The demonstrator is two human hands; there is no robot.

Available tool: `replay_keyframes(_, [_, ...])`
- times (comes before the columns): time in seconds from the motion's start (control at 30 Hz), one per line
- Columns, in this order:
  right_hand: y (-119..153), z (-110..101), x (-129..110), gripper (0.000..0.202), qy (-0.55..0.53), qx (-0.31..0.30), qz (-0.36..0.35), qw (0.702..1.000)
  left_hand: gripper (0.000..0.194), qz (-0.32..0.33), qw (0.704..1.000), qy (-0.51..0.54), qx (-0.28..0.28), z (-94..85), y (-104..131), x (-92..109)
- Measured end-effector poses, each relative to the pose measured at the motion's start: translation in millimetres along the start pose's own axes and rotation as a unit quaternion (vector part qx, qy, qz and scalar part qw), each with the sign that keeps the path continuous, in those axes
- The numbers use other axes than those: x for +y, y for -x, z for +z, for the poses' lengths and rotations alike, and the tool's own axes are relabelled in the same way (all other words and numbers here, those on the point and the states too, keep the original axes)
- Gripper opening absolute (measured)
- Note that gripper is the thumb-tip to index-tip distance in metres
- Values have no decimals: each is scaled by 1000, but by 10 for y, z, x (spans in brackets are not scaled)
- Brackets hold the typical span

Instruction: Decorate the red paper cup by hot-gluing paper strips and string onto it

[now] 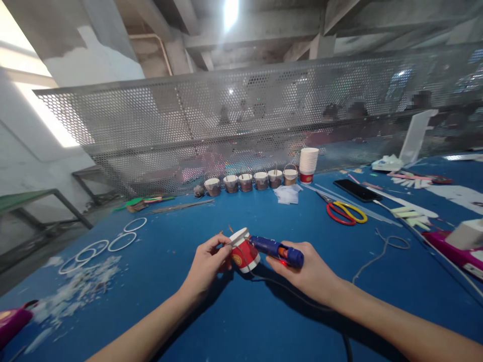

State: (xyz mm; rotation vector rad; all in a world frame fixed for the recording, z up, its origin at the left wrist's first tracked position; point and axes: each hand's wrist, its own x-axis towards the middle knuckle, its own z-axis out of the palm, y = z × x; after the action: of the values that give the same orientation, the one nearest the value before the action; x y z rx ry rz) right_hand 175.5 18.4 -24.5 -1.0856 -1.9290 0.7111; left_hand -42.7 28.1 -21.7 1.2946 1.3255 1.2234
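My left hand (211, 259) is closed on a small red and white paper cup (247, 254), tilted above the blue table. A thin grey-brown strip lies across the cup near its rim, by my left fingertips. My right hand (307, 271) grips a blue hot glue gun (277, 248), which points left. Its nozzle is at the cup's rim; whether it touches cannot be made out. A red light glows on the glue gun's underside, and a dark cord runs beneath my right forearm.
Several brown-wrapped cups (246, 183) stand along the back, beside a stack of paper cups (308, 163). Scissors (345, 211), a black phone (357, 190) and a grey cord (385, 241) lie right. White rings (123, 241) and pale scraps (81, 286) lie left. A perforated metal screen (151, 130) rises behind.
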Motion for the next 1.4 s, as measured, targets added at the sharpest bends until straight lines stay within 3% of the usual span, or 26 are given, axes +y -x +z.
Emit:
replay_keyframes(0.27, [25, 29, -39, 31, 2, -13, -22, 1000, 13, 10, 1000, 14, -20, -27, -16, -61])
replay_keyframes(0.5, [-20, -23, 24, 30, -39, -4, 31, 999, 12, 3, 999, 29, -27, -58, -70, -83])
replay_keyframes(0.73, [-12, -20, -35, 33, -48, -13, 18, 999, 8, 22, 997, 57, -42, -76, -80, -74])
replay_keyframes(1.07, [-155, -219, 44, 37, -142, -21, 131, 981, 9, 4, 997, 73, -21, -91, -112, -61])
replay_keyframes(1.17, [-250, -239, 172, 36, -84, 2, 156, 984, 13, 5, 999, 50, -14, -73, -90, -24])
replay_keyframes(1.27, [-344, -220, 339, 31, 55, 20, 198, 978, 16, 5, 1000, 22, -6, -54, -57, 15])
replay_keyframes(1.4, [-426, -281, 499, 35, 149, -16, 226, 962, 17, 25, 1000, -18, 6, -51, -31, 26])
